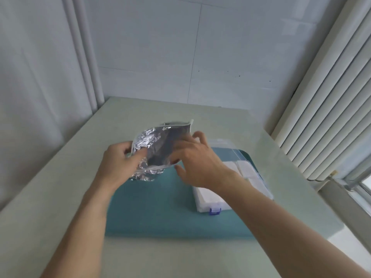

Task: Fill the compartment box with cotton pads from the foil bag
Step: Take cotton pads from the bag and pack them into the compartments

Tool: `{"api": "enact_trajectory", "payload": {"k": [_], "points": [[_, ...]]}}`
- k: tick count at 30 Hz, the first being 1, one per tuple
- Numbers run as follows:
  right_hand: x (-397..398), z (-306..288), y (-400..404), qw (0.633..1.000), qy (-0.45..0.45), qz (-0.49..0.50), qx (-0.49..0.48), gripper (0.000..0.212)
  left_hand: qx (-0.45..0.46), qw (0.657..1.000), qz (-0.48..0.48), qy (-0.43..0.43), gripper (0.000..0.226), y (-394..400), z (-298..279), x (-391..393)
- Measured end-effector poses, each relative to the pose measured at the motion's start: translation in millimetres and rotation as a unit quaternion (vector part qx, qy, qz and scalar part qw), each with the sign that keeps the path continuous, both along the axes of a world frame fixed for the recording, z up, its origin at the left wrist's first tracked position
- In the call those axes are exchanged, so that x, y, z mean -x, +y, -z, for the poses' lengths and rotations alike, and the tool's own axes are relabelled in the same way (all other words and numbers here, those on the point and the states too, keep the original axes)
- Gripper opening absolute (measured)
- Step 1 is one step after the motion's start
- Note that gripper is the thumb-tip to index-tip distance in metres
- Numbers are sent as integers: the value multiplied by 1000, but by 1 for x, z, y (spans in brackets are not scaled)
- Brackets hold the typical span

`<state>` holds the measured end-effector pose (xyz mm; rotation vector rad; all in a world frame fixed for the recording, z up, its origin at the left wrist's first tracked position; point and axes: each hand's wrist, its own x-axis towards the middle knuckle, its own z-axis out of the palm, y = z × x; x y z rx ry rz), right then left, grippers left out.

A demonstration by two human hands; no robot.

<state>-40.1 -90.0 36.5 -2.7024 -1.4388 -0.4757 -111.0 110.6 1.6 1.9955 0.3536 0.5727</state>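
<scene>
Fingers of your left hand [118, 160] pinch the near edge of the crinkled silver foil bag [158, 149], holding it raised over the teal mat [160, 207], while your right hand [192, 161] reaches into its mouth, fingers loosely spread; whether they have a pad yet, you cannot tell. You look to be mid-fetch: the clear plastic compartment box [220, 189] on the mat beside the bag already shows white cotton pads [245, 169], so next draw one out cleanly and carry it to an unfilled compartment.

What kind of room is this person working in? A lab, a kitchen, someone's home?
Hard to say for certain; probably a plain room at home or in an office. A pale table stands in a corner of bare white walls, with closed window blinds on the right.
</scene>
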Motion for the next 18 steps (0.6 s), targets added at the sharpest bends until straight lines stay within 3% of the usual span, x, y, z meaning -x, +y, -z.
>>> {"api": "enact_trajectory", "payload": {"k": [5, 9, 15, 18], "points": [[7, 1, 12, 990, 107, 18, 88, 36, -123, 991, -45, 40, 20, -6, 8, -7], [2, 11, 38, 982, 109, 68, 141, 19, -106, 992, -63, 28, 16, -9, 11, -10], [-11, 21, 67, 957, 188, 55, 215, 51, -97, 994, -50, 26, 13, -7, 14, -9], [-18, 23, 77, 932, 220, 43, 285, 50, -88, 994, -41, 50, 16, -5, 14, -9]]}}
